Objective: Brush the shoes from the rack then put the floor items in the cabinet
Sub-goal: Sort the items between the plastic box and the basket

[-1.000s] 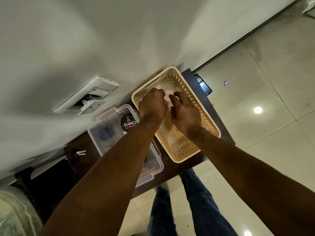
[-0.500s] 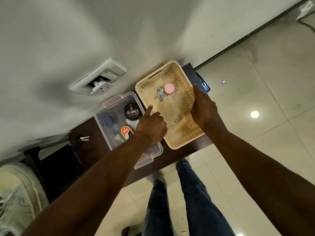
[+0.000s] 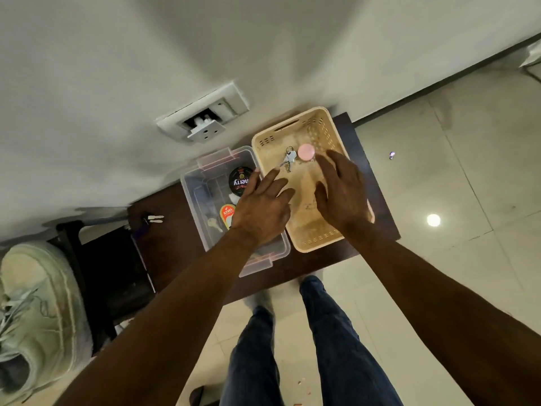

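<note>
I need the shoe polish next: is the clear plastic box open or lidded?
Open. The clear box has no lid on it; the polish tin inside shows directly from above.

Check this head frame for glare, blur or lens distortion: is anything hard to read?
Head view: dim indoor light; a ceiling lamp's bright glare spot sits on the glossy floor tiles. Wide-angle bending curves the wall and stretches the forearms. The sneaker at the left edge is soft, yet the keys and pink cap in the basket stay readable.
</note>
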